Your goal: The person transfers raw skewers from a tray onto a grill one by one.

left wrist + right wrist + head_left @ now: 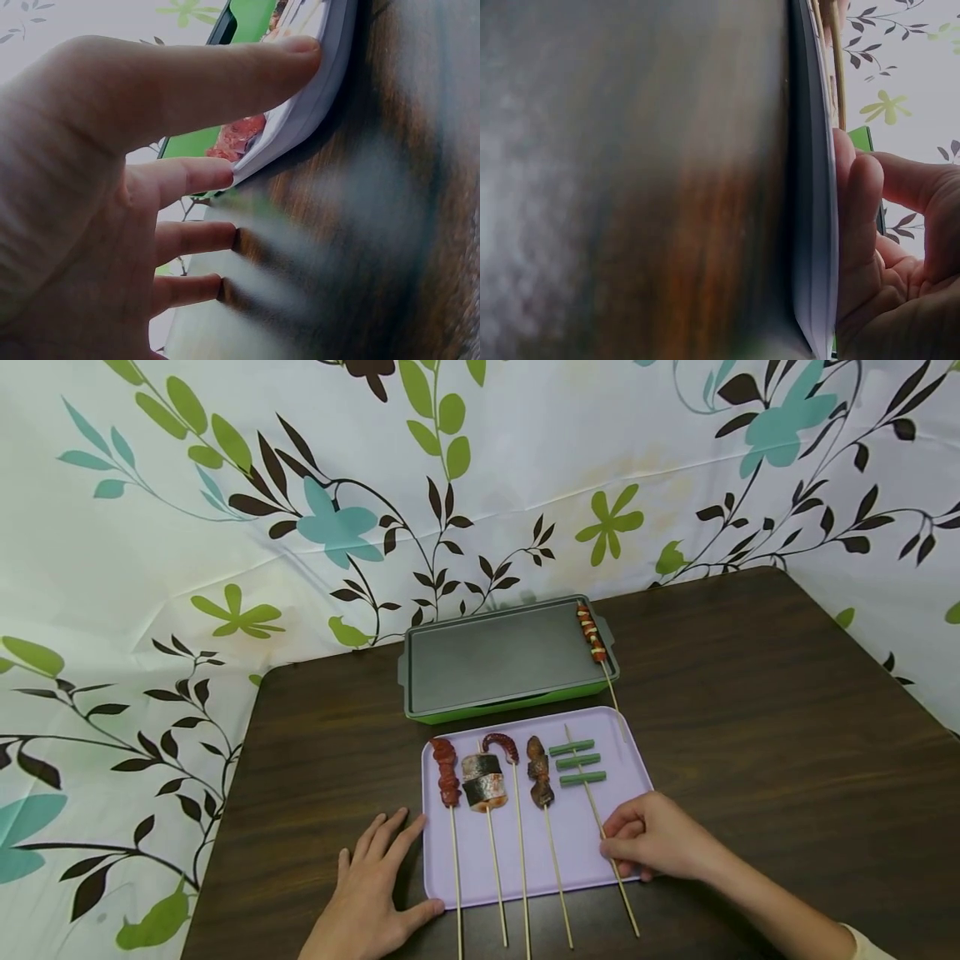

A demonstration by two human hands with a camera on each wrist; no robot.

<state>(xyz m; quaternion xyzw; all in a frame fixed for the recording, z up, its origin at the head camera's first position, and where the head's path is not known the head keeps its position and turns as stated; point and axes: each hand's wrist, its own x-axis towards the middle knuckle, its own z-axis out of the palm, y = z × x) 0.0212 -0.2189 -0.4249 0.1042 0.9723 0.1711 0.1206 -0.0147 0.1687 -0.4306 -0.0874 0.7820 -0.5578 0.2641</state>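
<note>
My right hand (660, 839) pinches the stick of a skewer with several green vegetable pieces (581, 762), low over the right side of the lilac tray (592, 868). Fingers and thumb meet on that stick in the right wrist view. Spread on the tray's left front corner, my left hand (367, 889) has its thumb and index finger at the rim. On the tray lie a red meat skewer (447, 781), a fish skewer with dark skin (484, 781), a curled tentacle skewer (502, 743) and a browned meat skewer (538, 772), their sticks pointing toward me.
Behind the tray stands a grey-topped grill (495, 656) with a green base. Across its right end lies a skewer of red and pale pieces (591, 633), its stick reaching over the tray. The dark wooden table (787, 718) meets a leaf-patterned cloth (525, 443) at the back.
</note>
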